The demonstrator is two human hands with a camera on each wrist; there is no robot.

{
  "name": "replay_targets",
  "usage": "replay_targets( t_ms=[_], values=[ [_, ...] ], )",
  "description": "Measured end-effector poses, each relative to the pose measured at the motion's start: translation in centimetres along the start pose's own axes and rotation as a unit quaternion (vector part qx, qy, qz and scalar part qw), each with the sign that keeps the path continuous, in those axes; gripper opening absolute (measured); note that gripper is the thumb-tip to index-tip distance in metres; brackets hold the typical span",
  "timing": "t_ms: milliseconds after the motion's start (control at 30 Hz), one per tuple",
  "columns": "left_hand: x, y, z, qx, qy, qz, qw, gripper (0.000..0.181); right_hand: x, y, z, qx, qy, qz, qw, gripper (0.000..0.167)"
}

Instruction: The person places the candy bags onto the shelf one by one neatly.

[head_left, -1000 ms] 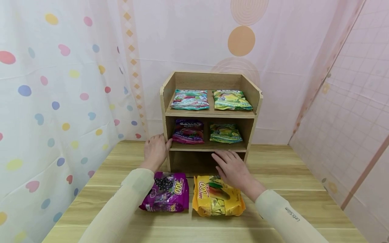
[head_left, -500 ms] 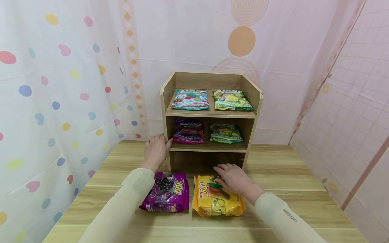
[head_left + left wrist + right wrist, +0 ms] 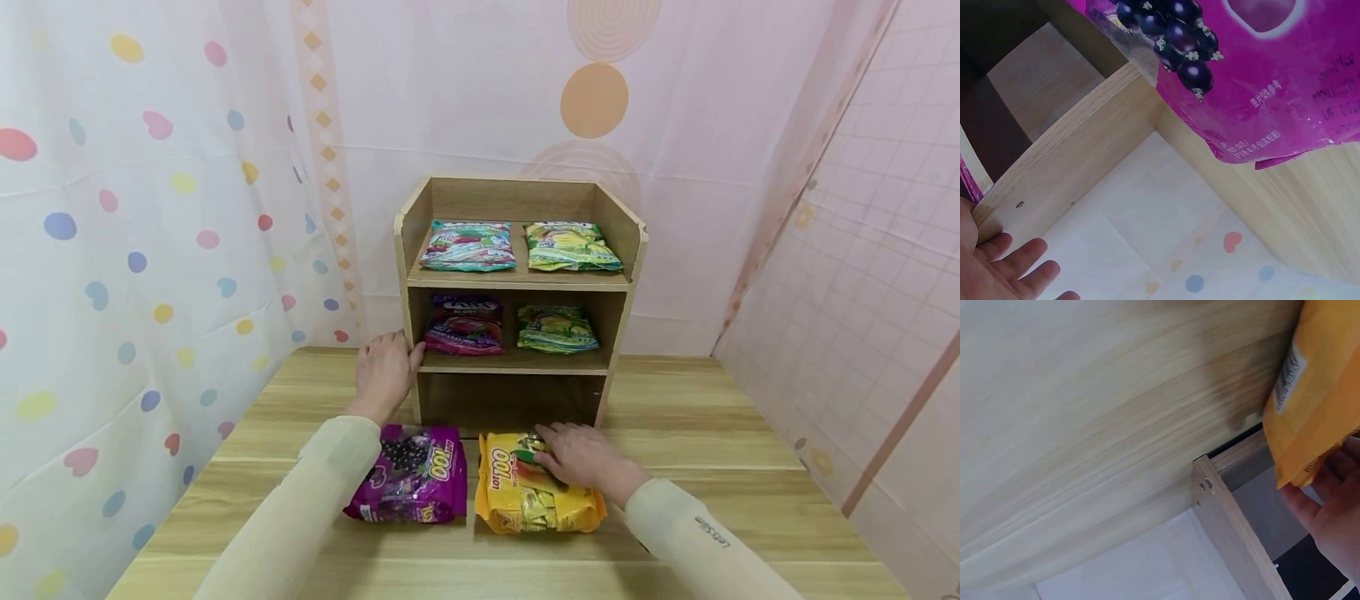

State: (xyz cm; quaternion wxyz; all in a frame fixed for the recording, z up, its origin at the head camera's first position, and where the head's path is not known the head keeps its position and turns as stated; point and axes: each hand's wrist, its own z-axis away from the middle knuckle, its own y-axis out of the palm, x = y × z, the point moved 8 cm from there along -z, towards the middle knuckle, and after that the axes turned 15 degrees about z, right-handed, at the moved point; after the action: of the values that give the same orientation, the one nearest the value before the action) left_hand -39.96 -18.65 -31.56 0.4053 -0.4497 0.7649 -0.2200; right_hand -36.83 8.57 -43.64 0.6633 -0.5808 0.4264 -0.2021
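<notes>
A small wooden shelf [image 3: 517,284] stands on the table. My left hand [image 3: 384,375] holds its left side panel, thumb at the front edge and fingers along the outer face. Before the shelf lie two candy bags: a purple grape one [image 3: 420,479] below my left wrist and a yellow mango one [image 3: 517,500] to its right. My right hand [image 3: 588,458] grips the far right part of the yellow bag. In the right wrist view the fingers [image 3: 1341,465] curl round the bag's edge. The left wrist view shows the fingers [image 3: 1029,256] beside the panel.
Two candy bags, one teal [image 3: 468,247] and one yellow-green [image 3: 572,247], lie on the top level. A dark purple bag [image 3: 465,325] and a green-yellow bag [image 3: 557,329] lie on the middle level. Patterned curtains [image 3: 480,92] stand behind and at both sides.
My right hand has come down from the front of the bottom compartment onto the yellow candy bag. My left hand has stayed on the shelf's side panel.
</notes>
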Motion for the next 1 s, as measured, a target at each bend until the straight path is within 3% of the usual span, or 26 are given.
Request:
replay_targets(
  t_ms=[333, 533, 1000],
  values=[
    [0.0, 0.0, 0.0, 0.003, 0.003, -0.001, 1.0, 0.042, -0.6, 0.3, 0.2, 0.036, 0.049, -0.074, 0.9954, 0.06],
    [0.1, 0.1, 0.0, 0.005, -0.001, 0.002, 1.0, 0.041, -1.0, 0.1, 0.2, 0.028, 0.059, -0.09, 0.9938, 0.056],
    [0.2, 0.2, -0.1, 0.007, 0.001, 0.001, 1.0, 0.041, -2.1, 0.3, 0.6, 0.071, 0.081, -0.146, 0.9835, 0.046]
  ],
)
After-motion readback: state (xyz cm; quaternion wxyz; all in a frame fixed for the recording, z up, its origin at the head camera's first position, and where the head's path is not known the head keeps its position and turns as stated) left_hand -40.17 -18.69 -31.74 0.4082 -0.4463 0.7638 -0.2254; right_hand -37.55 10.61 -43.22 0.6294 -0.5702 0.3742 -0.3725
